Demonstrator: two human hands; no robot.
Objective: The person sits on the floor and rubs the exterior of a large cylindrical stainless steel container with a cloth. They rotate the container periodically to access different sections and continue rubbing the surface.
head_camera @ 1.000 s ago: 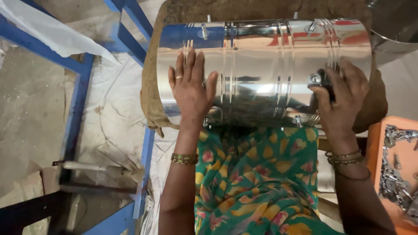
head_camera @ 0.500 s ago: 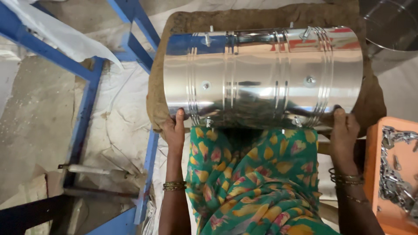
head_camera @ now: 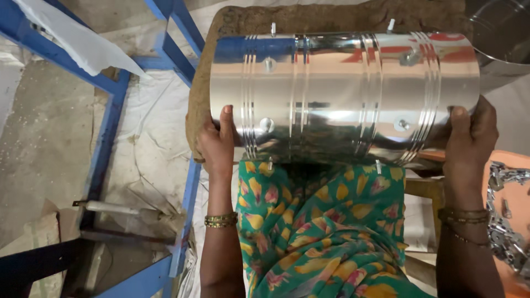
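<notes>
A shiny steel drum (head_camera: 342, 94) with ribbed bands and small rivets lies on its side across a brown padded surface (head_camera: 309, 19), just above my lap in green patterned cloth. My left hand (head_camera: 217, 144) grips the drum's left end, thumb up on the metal. At the opposite end my right hand (head_camera: 469, 135) holds the drum, thumb on its rim. Both wrists wear bangles.
A blue metal frame (head_camera: 113, 116) runs down the left over a dusty floor. An orange tray (head_camera: 508, 215) of small metal parts sits at the right edge. Another steel vessel (head_camera: 499, 30) shows at the top right. White sheeting (head_camera: 77, 38) drapes over the frame.
Both hands left the drum's top surface and slid to its two ends. The drum has turned, showing different rivets.
</notes>
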